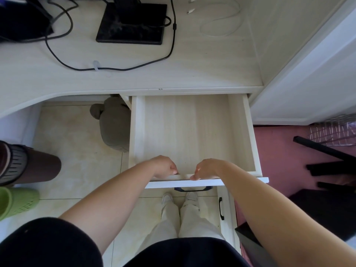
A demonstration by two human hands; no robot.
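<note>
Two hands, left hand point(163, 166) and right hand point(207, 169), curl fingers over the front of one drawer point(185, 128).

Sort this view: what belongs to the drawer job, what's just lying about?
In the job: drawer, left hand, right hand, both gripping its front edge.
Lying about: monitor stand, black cable, white cable, plush toy, green basket.
</note>
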